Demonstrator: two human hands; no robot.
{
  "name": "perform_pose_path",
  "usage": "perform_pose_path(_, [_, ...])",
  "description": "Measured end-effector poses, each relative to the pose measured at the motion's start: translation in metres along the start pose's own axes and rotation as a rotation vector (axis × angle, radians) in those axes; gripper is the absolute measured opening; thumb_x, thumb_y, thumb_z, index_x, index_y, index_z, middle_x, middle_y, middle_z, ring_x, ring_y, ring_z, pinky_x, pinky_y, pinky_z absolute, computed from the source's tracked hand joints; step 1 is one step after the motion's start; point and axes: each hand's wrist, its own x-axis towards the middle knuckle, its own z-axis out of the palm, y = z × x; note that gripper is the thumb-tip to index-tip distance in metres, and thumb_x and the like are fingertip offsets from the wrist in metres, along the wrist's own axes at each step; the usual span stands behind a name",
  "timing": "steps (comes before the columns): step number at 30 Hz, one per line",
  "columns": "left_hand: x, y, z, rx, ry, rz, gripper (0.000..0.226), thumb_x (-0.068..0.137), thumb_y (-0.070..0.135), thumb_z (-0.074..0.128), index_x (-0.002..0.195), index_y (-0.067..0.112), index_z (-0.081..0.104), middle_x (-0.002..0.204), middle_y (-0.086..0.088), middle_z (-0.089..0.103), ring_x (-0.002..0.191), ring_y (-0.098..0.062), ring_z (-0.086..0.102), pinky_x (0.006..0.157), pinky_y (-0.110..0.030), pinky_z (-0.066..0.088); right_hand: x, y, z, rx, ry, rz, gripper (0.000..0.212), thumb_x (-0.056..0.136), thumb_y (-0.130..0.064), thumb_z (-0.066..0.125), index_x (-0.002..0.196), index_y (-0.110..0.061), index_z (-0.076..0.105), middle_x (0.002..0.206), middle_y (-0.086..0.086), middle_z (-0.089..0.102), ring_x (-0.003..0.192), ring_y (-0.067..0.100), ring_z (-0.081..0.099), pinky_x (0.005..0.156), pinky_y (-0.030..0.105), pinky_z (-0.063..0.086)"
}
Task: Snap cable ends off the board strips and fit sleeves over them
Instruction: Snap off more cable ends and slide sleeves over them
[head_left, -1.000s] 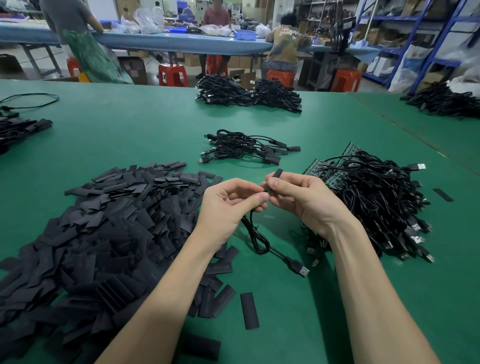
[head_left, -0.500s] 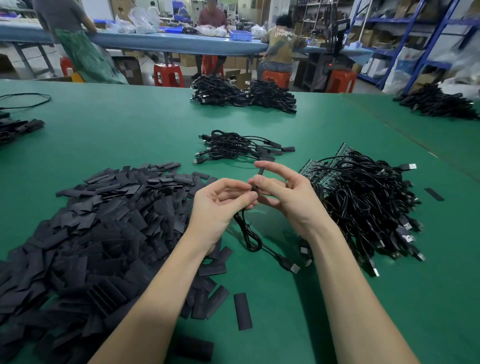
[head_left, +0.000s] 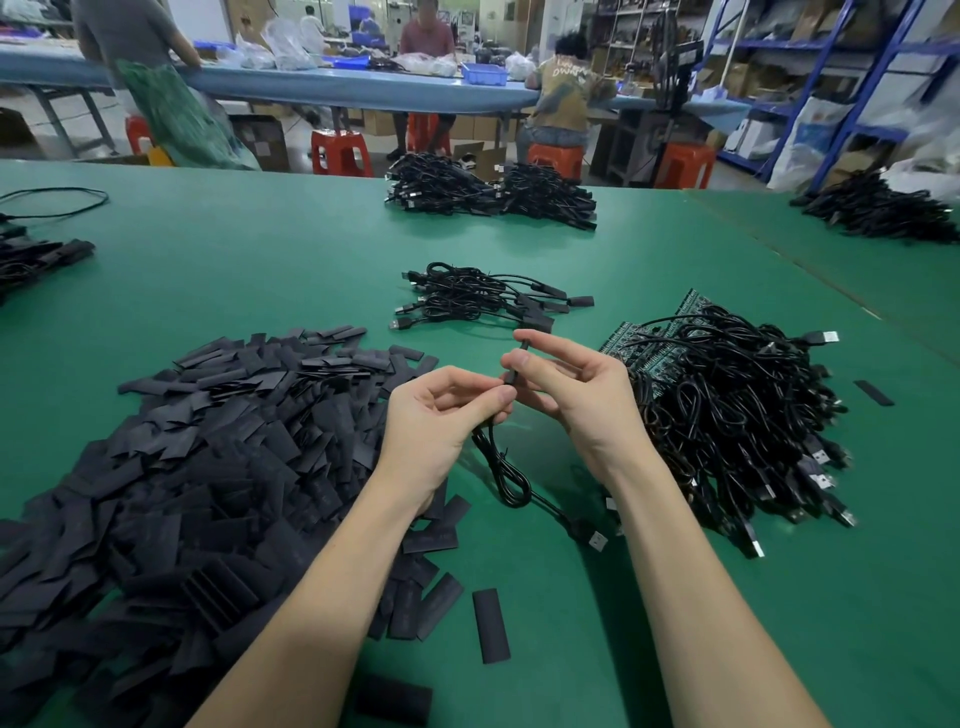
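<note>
My left hand pinches a black cable just below its upper end. My right hand pinches a black sleeve that sits on that cable end, its index finger stretched out above. The cable loops down to the table and ends in a USB plug. A big heap of flat black sleeves lies at the left. At the right a tangle of black cables lies on green board strips.
A small bundle of sleeved cables lies just beyond my hands. More cable piles sit at the far edge of the green table, another at the far right. Loose sleeves lie near my forearms. People work at a blue bench behind.
My right hand's fingers have opened out, the index finger now straight, and the sleeve sits lower on the cable end. The left hand keeps its pinch.
</note>
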Motion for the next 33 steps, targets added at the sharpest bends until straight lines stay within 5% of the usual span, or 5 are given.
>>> perform_pose_path(18, [0.001, -0.005, 0.000, 0.033, 0.033, 0.002, 0.011, 0.075, -0.005, 0.081, 0.080, 0.005, 0.076, 0.079, -0.019, 0.075, 0.071, -0.021, 0.074, 0.069, -0.023, 0.058, -0.004, 0.005, 0.003, -0.014, 0.048, 0.018, 0.021, 0.085, -0.002, 0.077, 0.103, -0.013, 0.078, 0.088, 0.018, 0.077, 0.076, 0.021, 0.073, 0.071, 0.026, 0.059])
perform_pose_path(25, [0.009, -0.003, -0.002, 0.252, 0.000, 0.125, 0.013, 0.080, 0.007, 0.083, 0.084, 0.013, 0.073, 0.081, -0.003, 0.077, 0.077, -0.014, 0.072, 0.077, -0.022, 0.056, -0.001, 0.000, 0.011, -0.012, 0.153, -0.040, 0.022, 0.085, 0.000, 0.076, 0.106, -0.008, 0.076, 0.081, 0.015, 0.074, 0.071, 0.022, 0.071, 0.073, 0.028, 0.060])
perform_pose_path(30, [0.008, 0.000, 0.002, 0.481, -0.100, 0.040, 0.037, 0.070, 0.046, 0.086, 0.097, 0.030, 0.067, 0.099, 0.013, 0.073, 0.080, -0.007, 0.071, 0.074, -0.022, 0.058, 0.000, -0.024, 0.013, 0.228, 0.281, -0.126, 0.020, 0.085, 0.001, 0.075, 0.102, -0.010, 0.075, 0.084, 0.013, 0.075, 0.077, 0.021, 0.069, 0.074, 0.026, 0.059])
perform_pose_path(33, [0.010, 0.001, 0.006, 0.472, -0.177, 0.008, 0.023, 0.083, 0.030, 0.082, 0.098, 0.018, 0.070, 0.098, 0.001, 0.075, 0.075, -0.018, 0.075, 0.071, -0.027, 0.057, 0.001, -0.033, 0.014, 0.360, 0.375, -0.174, 0.022, 0.088, -0.001, 0.074, 0.109, -0.009, 0.072, 0.083, 0.010, 0.074, 0.077, 0.019, 0.069, 0.072, 0.024, 0.058])
